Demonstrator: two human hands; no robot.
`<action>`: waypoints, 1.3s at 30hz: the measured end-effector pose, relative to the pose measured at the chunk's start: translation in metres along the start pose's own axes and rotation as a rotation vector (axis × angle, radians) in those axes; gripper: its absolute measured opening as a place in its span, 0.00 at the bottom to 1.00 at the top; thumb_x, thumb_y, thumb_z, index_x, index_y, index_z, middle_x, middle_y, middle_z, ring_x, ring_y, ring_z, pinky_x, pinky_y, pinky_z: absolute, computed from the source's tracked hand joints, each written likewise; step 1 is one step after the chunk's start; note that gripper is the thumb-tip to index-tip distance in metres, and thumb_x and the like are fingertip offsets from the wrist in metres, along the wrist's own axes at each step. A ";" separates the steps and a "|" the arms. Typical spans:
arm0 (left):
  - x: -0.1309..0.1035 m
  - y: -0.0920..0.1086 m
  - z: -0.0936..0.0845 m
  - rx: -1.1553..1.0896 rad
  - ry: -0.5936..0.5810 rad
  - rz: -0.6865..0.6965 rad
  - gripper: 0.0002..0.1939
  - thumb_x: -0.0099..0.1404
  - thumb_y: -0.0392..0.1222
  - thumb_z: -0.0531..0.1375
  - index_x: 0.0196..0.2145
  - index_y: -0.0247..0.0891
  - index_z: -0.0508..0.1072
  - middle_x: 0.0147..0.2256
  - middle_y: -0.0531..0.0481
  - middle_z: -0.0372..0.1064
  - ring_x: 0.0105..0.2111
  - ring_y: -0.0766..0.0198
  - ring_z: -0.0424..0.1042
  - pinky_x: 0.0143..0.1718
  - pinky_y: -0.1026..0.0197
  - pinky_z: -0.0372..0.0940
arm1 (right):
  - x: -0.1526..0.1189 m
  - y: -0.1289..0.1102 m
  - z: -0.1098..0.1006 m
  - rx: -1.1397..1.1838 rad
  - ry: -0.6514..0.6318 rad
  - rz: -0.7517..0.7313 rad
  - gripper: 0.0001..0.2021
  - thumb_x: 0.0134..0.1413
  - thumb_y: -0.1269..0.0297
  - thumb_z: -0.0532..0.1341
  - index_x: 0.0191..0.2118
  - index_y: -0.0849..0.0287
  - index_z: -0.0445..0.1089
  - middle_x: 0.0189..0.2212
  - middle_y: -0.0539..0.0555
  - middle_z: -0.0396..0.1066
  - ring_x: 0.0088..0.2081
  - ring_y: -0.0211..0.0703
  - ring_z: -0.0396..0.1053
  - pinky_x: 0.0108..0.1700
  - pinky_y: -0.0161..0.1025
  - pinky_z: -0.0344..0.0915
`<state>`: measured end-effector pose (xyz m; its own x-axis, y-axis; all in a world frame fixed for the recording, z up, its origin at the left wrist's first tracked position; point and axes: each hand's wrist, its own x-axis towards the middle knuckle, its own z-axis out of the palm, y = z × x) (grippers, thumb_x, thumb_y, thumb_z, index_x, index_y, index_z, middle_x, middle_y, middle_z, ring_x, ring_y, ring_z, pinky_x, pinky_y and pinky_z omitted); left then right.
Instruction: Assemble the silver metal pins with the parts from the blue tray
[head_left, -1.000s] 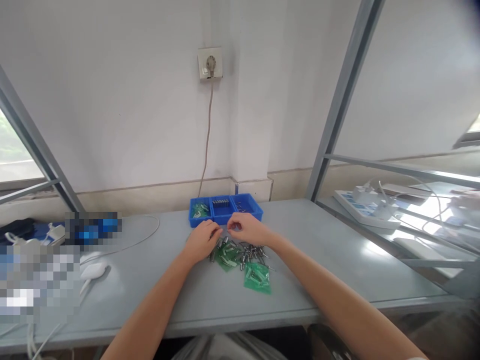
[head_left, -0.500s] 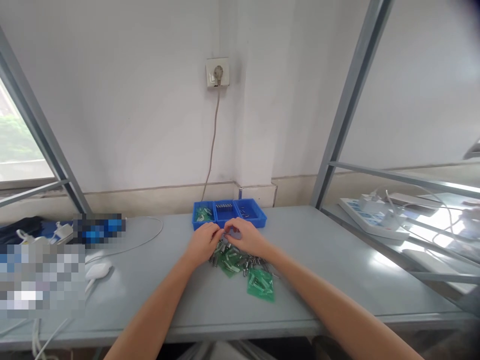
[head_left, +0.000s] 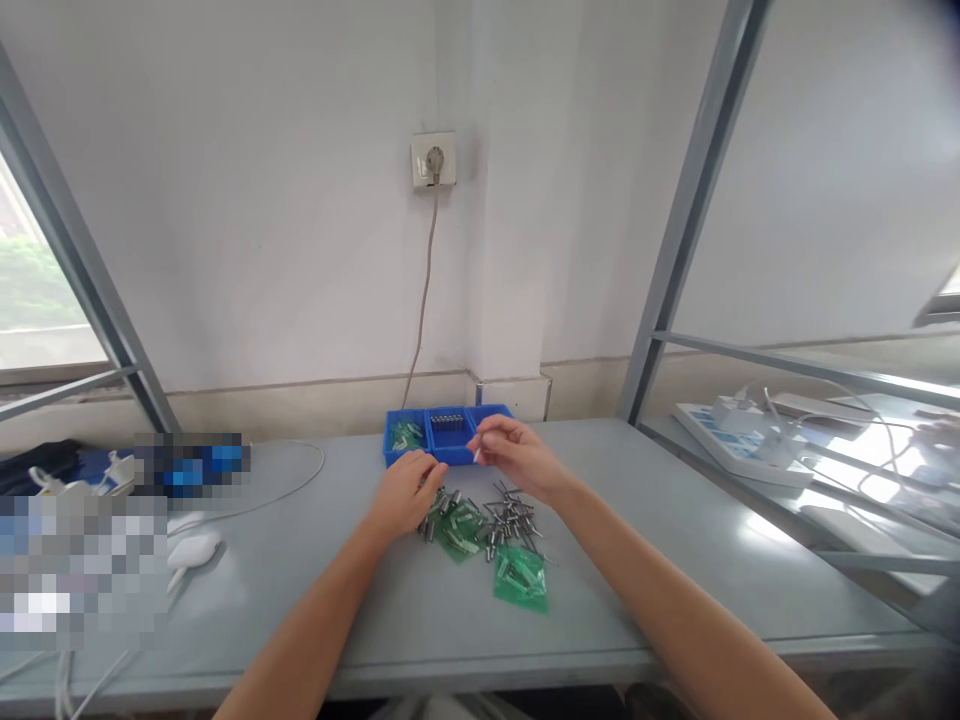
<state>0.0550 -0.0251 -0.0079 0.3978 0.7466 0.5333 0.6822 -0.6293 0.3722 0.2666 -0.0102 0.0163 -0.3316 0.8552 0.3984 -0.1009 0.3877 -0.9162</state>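
Observation:
My right hand is raised in front of the right end of a blue divided tray. Its fingertips are pinched on a small whitish piece, too small to identify. My left hand rests lower, by the tray's front left corner, its fingers curled; what they hold, if anything, is hidden. Between and below my hands lie loose metal pins and short metal cylinders. A green plastic bag lies among them, and another green bag with slim pieces inside is nearer to me.
The tray's left compartment holds green-bagged pieces; its middle one has a row of small metal parts. White chargers and cables lie at left. A power strip sits beyond the right metal frame.
My hands, close together before, have parted. The right one has moved right and up toward the tray with the small whitish piece, uncovering more of the pins. My left hand has barely moved.

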 end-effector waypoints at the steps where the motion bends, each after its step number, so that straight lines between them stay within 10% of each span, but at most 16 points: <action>1: 0.000 0.000 0.000 -0.005 -0.001 0.001 0.21 0.72 0.48 0.44 0.28 0.39 0.68 0.30 0.49 0.67 0.34 0.61 0.65 0.38 0.59 0.60 | -0.001 -0.003 -0.004 0.044 0.041 0.017 0.19 0.51 0.45 0.61 0.39 0.55 0.63 0.34 0.53 0.72 0.29 0.39 0.67 0.37 0.42 0.66; 6: -0.001 0.002 -0.001 -0.005 -0.005 -0.025 0.21 0.72 0.48 0.44 0.28 0.39 0.68 0.29 0.49 0.67 0.33 0.62 0.65 0.36 0.59 0.60 | 0.001 -0.012 -0.019 0.011 0.201 0.105 0.18 0.60 0.45 0.48 0.30 0.54 0.55 0.21 0.50 0.60 0.24 0.39 0.60 0.31 0.39 0.63; 11: 0.001 -0.002 0.001 0.003 -0.029 -0.027 0.21 0.72 0.49 0.44 0.29 0.39 0.69 0.31 0.48 0.68 0.34 0.60 0.66 0.38 0.58 0.61 | 0.010 -0.001 -0.042 0.041 0.178 0.291 0.20 0.52 0.50 0.57 0.22 0.54 0.47 0.14 0.42 0.43 0.16 0.32 0.42 0.18 0.33 0.47; 18: 0.000 -0.003 0.002 0.007 -0.017 -0.029 0.20 0.72 0.49 0.44 0.29 0.39 0.69 0.31 0.49 0.69 0.35 0.61 0.66 0.39 0.58 0.61 | 0.012 0.014 -0.064 -0.205 0.348 0.487 0.18 0.50 0.45 0.58 0.34 0.57 0.61 0.18 0.43 0.57 0.15 0.29 0.43 0.18 0.31 0.38; 21: -0.001 -0.003 0.002 0.015 -0.009 -0.043 0.20 0.72 0.49 0.45 0.29 0.39 0.68 0.30 0.49 0.68 0.34 0.60 0.66 0.37 0.58 0.60 | 0.007 0.009 -0.057 -0.501 0.168 0.396 0.19 0.49 0.47 0.60 0.38 0.59 0.65 0.23 0.47 0.63 0.21 0.33 0.55 0.22 0.32 0.50; 27: 0.001 -0.008 0.006 0.055 -0.007 -0.049 0.16 0.70 0.47 0.49 0.29 0.39 0.69 0.31 0.49 0.69 0.35 0.60 0.67 0.37 0.59 0.61 | -0.008 0.004 -0.014 -0.816 -0.579 0.193 0.30 0.36 0.53 0.70 0.49 0.54 0.71 0.42 0.53 0.68 0.38 0.44 0.66 0.38 0.37 0.62; 39: 0.001 -0.008 0.005 0.027 -0.023 -0.041 0.16 0.70 0.47 0.49 0.30 0.39 0.70 0.30 0.49 0.68 0.34 0.60 0.67 0.37 0.59 0.59 | -0.009 0.006 0.005 -0.914 -0.474 -0.009 0.13 0.54 0.68 0.55 0.39 0.56 0.76 0.38 0.54 0.74 0.40 0.45 0.68 0.42 0.38 0.61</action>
<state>0.0530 -0.0179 -0.0145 0.3827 0.7766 0.5005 0.7146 -0.5922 0.3724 0.2644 -0.0168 0.0066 -0.6902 0.7043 0.1663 0.5813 0.6764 -0.4523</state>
